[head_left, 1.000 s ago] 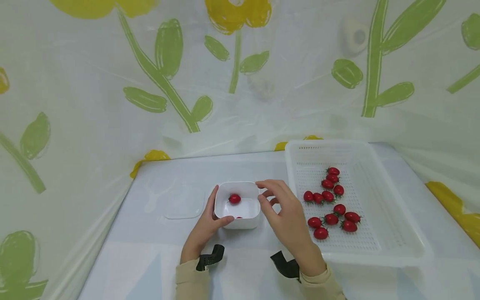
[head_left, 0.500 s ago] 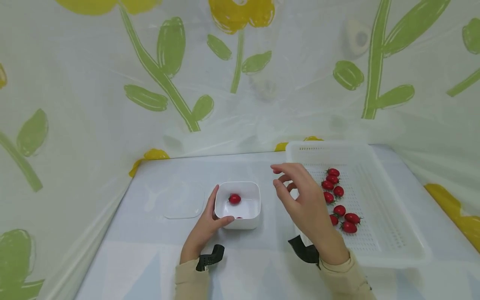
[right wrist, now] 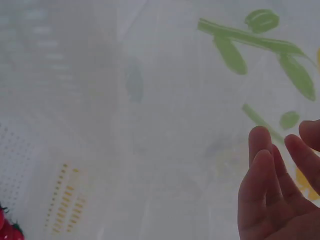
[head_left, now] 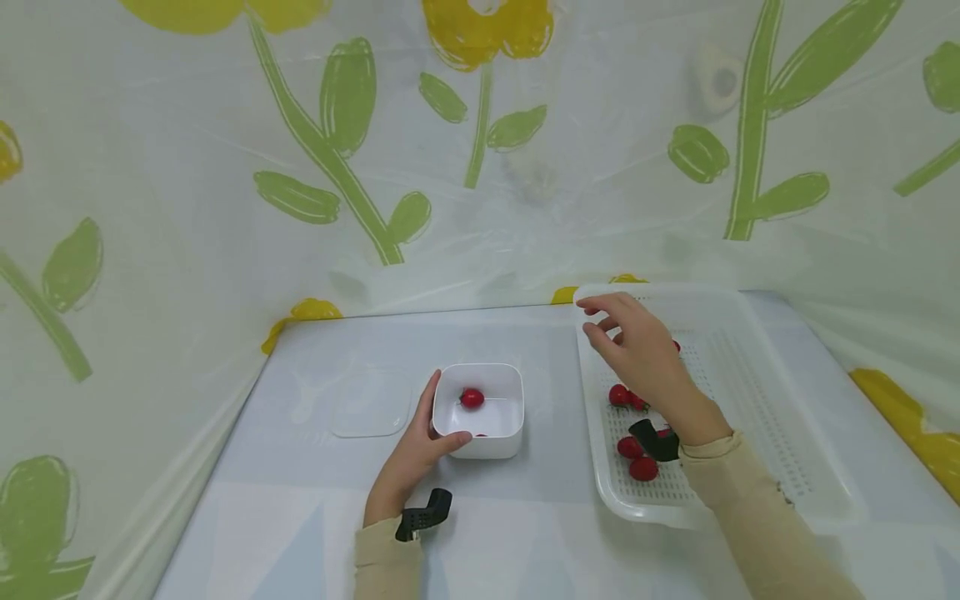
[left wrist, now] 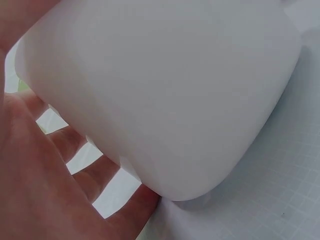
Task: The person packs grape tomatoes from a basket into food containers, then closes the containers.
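My left hand [head_left: 411, 458] holds a small white square box [head_left: 489, 448], its thumb over the near rim and its fingers along the left side. The left wrist view shows the box's smooth wall [left wrist: 165, 95] against those fingers. A cherry tomato [head_left: 472, 398] lies inside; a red sliver shows behind the near rim. My right hand [head_left: 643, 354] is above the left part of a white perforated basket [head_left: 750, 375], fingers loosely bent, nothing between them. Cherry tomatoes [head_left: 643, 469] lie in the basket, several hidden by that hand and wrist. The right wrist view shows some tomatoes [right wrist: 15, 232] at its lower left.
A clear, flat lid [head_left: 369, 417] lies on the pale table [head_left: 315, 467], left of the box. Behind the table hangs a white curtain [head_left: 600, 208] with yellow flowers and green leaves. The basket takes up the table's right side.
My right hand has moved from the box's right rim, to the right and slightly upward, over the basket. The left hand and the box have stayed in place.
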Motion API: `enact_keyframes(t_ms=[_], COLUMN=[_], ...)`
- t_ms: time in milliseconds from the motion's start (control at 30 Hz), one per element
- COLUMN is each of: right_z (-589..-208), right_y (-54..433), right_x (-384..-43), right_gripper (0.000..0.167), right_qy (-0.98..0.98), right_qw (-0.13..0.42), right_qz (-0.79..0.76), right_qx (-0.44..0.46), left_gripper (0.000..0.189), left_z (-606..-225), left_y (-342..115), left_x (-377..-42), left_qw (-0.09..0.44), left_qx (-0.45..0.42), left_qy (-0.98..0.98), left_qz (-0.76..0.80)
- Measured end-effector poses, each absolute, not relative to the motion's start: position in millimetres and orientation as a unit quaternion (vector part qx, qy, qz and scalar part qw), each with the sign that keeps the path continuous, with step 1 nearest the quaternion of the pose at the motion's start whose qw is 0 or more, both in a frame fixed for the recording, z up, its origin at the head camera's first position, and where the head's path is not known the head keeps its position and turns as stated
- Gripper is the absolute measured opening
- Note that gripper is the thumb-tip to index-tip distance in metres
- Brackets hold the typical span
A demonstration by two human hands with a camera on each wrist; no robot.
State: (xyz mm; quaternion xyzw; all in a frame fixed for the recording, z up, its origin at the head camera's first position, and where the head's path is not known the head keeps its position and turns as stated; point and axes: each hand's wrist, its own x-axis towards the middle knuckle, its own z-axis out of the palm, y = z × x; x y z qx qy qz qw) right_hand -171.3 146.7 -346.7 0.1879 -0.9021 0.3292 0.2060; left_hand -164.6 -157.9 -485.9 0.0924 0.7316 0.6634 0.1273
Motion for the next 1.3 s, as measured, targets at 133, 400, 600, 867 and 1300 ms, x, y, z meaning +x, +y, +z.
enact_keyframes(t_ms=[133,400,600,867,1300], right_z=[-358,-382,-395,-411,-428], right_y=[168,209,237,258,280], right_x=[-184,-206,-215,-222,-231], right_gripper=[0.032,0.039,0.044,0.043,0.047], right_qy=[-0.918,-0.938,-0.939,-0.925,-0.919], right_qw=[0.150,0.022,-0.038,-0.073,-0.113], right_qz=[0.329,0.336,0.334,0.371,0.377], right_qx=[0.160,0.088,0.067,0.033,-0.004], left_gripper=[0.094,0.094,0.095,0.092,0.097], left_z=[-482,-479,-479,-486,-461], left_y=[-158,-157,-157,-157,-154], left_x=[-163,-162,-161,-163,-152], left_qw=[0.130,0.137,0.142,0.133,0.149], left_qx=[0.092,0.092,0.097,0.099,0.101], left_qy=[0.732,0.728,0.720,0.719,0.718], left_qz=[0.662,0.666,0.673,0.675,0.672])
